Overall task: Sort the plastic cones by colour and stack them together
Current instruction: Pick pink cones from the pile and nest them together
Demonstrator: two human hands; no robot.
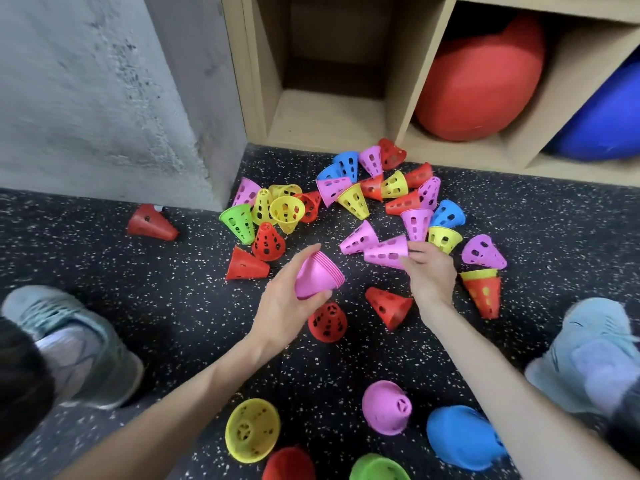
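- Pink round: left hand [284, 306] grips the nested stack of pink plastic cones [317, 277]; right hand [431, 268] pinches a loose perforated pink plastic cone [386, 252] just beyond its fingers
- Next, I'd judge: seat that cone onto the stack

A black rubber floor with white specks [104, 271] lay underneath. A grey, rough concrete wall [86, 98] stood at the back left. Beside it was a light wooden shelf with open boxes [420, 74]. One box held a big red ball [481, 81]. The next held a big blue ball [602, 123]. Two pale blue sneakers [76, 341] rested on the floor, one on each side.
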